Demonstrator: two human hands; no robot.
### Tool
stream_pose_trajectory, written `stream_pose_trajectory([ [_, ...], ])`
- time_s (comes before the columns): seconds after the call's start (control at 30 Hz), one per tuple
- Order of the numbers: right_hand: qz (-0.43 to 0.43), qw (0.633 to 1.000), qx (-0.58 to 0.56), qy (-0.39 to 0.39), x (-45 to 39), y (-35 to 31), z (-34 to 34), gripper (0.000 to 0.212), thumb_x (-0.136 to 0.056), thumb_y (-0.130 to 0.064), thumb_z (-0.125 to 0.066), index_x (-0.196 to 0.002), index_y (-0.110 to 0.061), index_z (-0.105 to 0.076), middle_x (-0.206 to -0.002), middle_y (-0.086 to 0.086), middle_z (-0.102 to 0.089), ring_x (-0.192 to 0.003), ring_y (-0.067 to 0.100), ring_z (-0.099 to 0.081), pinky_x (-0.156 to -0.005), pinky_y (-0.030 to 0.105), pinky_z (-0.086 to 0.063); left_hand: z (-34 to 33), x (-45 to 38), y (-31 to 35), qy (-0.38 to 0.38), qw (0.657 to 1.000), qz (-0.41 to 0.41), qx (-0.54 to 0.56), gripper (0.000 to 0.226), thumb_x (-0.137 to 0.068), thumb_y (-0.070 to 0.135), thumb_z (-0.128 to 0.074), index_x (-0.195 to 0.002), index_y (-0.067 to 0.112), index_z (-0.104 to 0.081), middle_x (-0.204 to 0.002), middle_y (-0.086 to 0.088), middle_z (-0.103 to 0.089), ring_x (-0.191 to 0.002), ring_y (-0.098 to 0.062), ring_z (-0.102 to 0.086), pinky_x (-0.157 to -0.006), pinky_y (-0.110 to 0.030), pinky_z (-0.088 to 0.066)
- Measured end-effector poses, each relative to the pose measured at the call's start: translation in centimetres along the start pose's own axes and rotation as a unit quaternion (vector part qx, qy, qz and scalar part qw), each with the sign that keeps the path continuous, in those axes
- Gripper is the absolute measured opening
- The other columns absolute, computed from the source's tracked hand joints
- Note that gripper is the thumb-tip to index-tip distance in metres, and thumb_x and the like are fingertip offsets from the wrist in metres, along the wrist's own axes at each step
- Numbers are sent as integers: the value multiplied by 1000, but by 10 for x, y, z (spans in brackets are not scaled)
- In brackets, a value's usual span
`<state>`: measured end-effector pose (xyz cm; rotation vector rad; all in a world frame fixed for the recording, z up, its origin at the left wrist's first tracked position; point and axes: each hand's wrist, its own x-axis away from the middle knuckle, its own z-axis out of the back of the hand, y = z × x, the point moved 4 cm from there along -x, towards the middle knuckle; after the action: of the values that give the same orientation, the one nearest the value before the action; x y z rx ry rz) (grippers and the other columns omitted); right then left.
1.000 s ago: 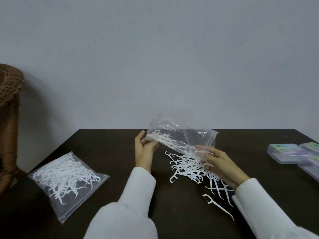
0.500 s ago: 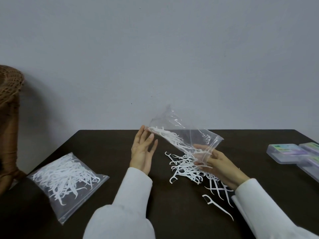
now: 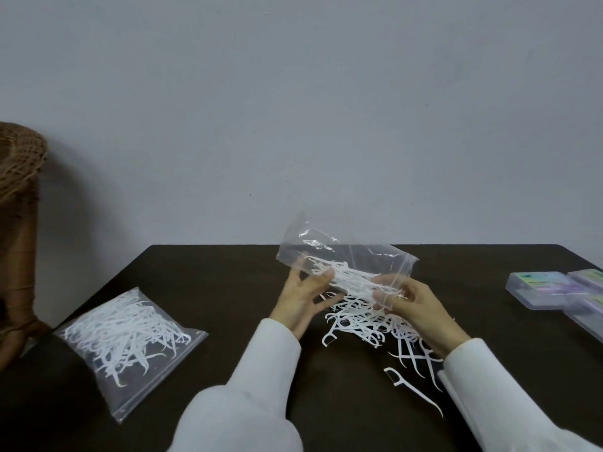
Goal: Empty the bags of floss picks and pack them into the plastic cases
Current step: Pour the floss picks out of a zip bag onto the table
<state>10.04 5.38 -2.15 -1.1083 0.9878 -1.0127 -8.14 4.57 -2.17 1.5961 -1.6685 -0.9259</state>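
I hold a clear plastic bag (image 3: 352, 256) tilted over the dark table (image 3: 212, 288), with several white floss picks still inside it. My right hand (image 3: 417, 308) grips the bag's lower open end. My left hand (image 3: 298, 298) has its fingers straight and touches the bag's underside near the raised end. A pile of loose floss picks (image 3: 359, 324) lies on the table under the bag. One stray pick (image 3: 412, 391) lies nearer to me. Clear plastic cases (image 3: 538, 285) sit at the table's right edge.
A second sealed bag full of floss picks (image 3: 127, 334) lies flat at the left of the table. A brown wicker piece (image 3: 19, 177) stands beyond the table's left edge. A grey wall runs behind the table.
My left hand let go of the bag's raised end, opened, and now touches the bag from below with straight fingers. The bag has tilted lower and the picks slid toward its mouth.
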Motion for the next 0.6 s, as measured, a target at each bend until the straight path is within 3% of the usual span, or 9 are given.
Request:
stream_pose_trajectory([
  [0.1,20,1000,10,4,1,-3,0,26,-83,-5,-64,-108,-11,-63,-100,3,-64,-62,2,-65,-57,13,-50,-5,0,-13,7,999,23,-28,78,-66,6,-72,-134,15,-36,-124,-20,-55,-100,-26,-63,-74,-35,-58],
  [0.27,35,996,79,12,1,-2,-2,16,-80,-6,-69,-95,-11,-68,-88,2,-67,-60,10,-67,-55,18,-52,4,-1,-19,65,995,20,-73,54,-79,-4,-67,-128,-4,-45,-104,-20,-64,-84,-20,-67,-71,-25,-58],
  [0.43,44,987,143,57,-1,1,2,15,-78,-12,-73,-92,-15,-71,-94,-6,-69,-78,12,-69,-71,20,-56,5,-1,-18,77,994,23,-76,40,-80,-3,-67,-118,-4,-54,-105,-19,-67,-88,-21,-68,-74,-27,-58],
  [0.6,45,985,143,84,0,0,5,13,-79,-6,-70,-87,-15,-67,-87,2,-69,-61,7,-68,-59,11,-51,12,-1,-15,119,990,12,-71,29,-80,-3,-66,-107,3,-56,-92,-10,-68,-80,-15,-66,-67,-22,-58],
])
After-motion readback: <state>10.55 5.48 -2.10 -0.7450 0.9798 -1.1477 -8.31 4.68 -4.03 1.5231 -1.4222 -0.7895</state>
